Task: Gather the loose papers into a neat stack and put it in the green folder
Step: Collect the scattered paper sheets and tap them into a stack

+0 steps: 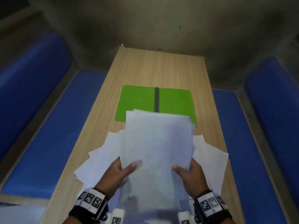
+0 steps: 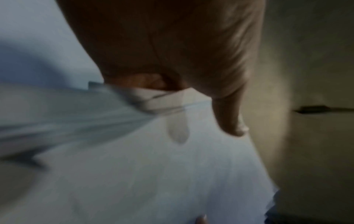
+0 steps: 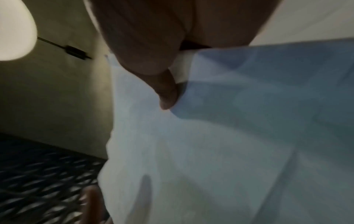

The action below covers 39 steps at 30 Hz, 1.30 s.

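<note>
A bundle of white papers point(image 1: 157, 143) is lifted off the wooden table point(image 1: 161, 70), its sheets unevenly aligned. My left hand point(image 1: 119, 170) grips its left edge with the thumb on top; my right hand point(image 1: 189, 172) grips the right edge the same way. More loose sheets point(image 1: 103, 152) fan out on the table under the bundle, left and right point(image 1: 208, 152). The green folder point(image 1: 137, 102) lies open flat beyond, its near part hidden by the bundle. The left wrist view shows a thumb point(image 2: 229, 118) pressed on paper point(image 2: 153, 174); the right wrist view shows a thumb point(image 3: 166, 91) on paper point(image 3: 191, 151).
Blue cushioned benches point(image 1: 48, 135) run along both sides of the narrow table, the right one point(image 1: 239, 143) too. A grey wall point(image 1: 161, 21) closes the far end. Bare wood lies beyond the folder.
</note>
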Tool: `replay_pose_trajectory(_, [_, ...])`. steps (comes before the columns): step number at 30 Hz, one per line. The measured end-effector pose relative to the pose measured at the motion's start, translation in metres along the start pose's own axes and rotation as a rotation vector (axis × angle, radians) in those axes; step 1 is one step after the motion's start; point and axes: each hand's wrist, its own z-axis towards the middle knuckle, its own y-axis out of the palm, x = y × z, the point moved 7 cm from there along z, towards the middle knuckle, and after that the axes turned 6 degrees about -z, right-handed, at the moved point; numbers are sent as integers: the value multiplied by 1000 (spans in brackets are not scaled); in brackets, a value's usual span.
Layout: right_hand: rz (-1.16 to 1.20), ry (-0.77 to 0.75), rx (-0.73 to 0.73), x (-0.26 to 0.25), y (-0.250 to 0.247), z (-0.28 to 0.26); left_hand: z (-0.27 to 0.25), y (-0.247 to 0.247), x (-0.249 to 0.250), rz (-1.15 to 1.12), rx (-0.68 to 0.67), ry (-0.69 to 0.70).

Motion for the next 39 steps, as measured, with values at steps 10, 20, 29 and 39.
replay_pose_trajectory(10, [59,-25,45,-17,10,13,22,-16,12,122,111,140])
replay_pose_trajectory(20, [132,-106,86,-23,10,5,16,1,24,117,129,263])
replay_pose_trajectory(29, [332,-264,227,-43,-7,-1,1,-3,73,93,359,677])
replay_pose_trajectory(39, [266,-241,200,-36,-2,15,15,-5,43,47,233,508])
